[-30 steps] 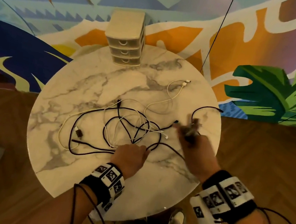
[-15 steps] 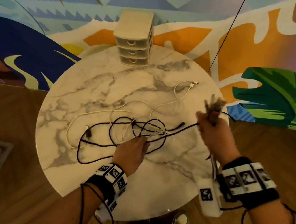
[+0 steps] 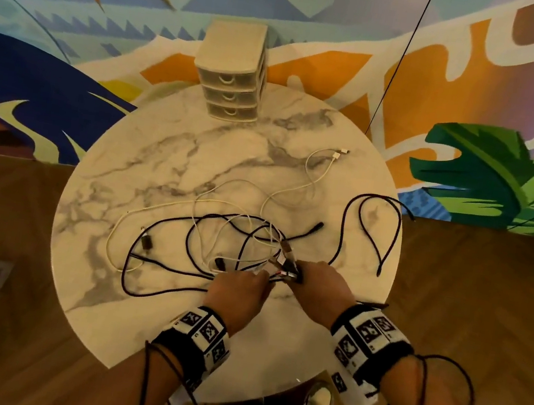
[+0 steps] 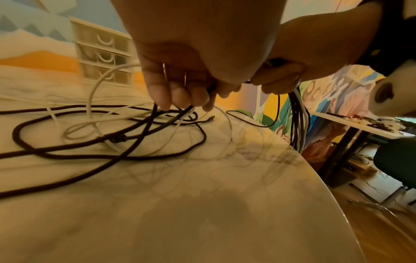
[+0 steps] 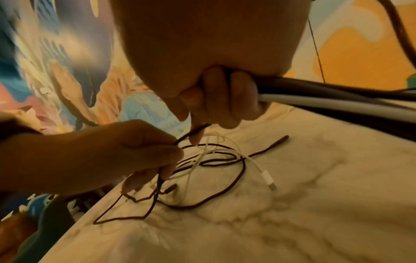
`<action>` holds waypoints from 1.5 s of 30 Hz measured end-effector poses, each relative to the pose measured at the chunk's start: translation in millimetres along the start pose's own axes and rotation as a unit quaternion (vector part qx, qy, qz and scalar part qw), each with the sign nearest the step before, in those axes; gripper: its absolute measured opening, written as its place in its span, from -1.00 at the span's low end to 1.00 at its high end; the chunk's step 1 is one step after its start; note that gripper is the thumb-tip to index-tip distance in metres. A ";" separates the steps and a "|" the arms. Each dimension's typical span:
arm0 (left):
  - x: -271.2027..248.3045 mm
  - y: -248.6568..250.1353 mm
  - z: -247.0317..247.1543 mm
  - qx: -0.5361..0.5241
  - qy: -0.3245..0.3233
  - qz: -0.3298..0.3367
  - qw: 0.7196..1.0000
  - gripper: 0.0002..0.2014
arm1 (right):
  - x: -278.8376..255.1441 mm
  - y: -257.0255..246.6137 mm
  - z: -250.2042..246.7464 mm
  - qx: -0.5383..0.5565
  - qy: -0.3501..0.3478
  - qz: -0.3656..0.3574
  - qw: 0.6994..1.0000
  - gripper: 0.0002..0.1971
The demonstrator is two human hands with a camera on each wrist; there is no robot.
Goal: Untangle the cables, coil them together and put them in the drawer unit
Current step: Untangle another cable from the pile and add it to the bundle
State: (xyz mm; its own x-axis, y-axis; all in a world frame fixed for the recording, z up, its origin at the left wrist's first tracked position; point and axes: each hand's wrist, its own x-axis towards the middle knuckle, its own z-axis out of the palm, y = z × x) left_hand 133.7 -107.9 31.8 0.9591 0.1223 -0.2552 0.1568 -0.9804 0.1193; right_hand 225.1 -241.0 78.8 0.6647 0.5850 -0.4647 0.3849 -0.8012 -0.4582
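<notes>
Both hands now meet over the tangle, the right hand [image 3: 321,285] back down from its raised pull, gripping a black cable [image 3: 345,235] while the left hand [image 3: 239,288] pinches strands, so untangling continues.

One drawer unit [image 3: 232,68] with three drawers, one round table [image 3: 170,326], two hands, tangled black and white cables [image 3: 192,226]
</notes>
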 end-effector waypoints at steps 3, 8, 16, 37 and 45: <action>-3.6 -5.2 8.9 -0.033 -0.016 -0.022 0.999 -0.67 | 4.4 9.9 -12.6 0.019 0.012 0.009 1.000 -0.83; -6.4 -33.3 19.2 -0.129 0.012 -0.051 0.990 -0.63 | 2.7 37.3 -42.7 0.170 0.123 0.036 0.977 -0.71; 6.3 -3.8 -28.5 -0.329 0.007 0.037 0.944 -0.80 | -7.8 79.9 -50.1 0.227 0.228 0.106 0.941 -0.67; 43.8 136.8 -130.0 -0.461 0.124 0.170 0.862 -0.90 | -87.9 85.1 -69.7 0.524 0.200 -0.040 0.827 -0.55; 49.0 138.1 -133.1 -0.334 0.182 0.250 0.890 -0.84 | -83.4 81.9 -69.0 0.479 0.193 -0.068 0.854 -0.53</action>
State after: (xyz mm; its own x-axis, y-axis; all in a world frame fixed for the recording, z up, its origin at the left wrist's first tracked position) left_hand 233.7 -216.7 163.5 0.9421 -0.1424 0.3035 -0.3226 -0.6307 0.7058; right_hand 245.3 -364.0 132.4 0.8879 0.4320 -0.1579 -0.1019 -0.1498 -0.9834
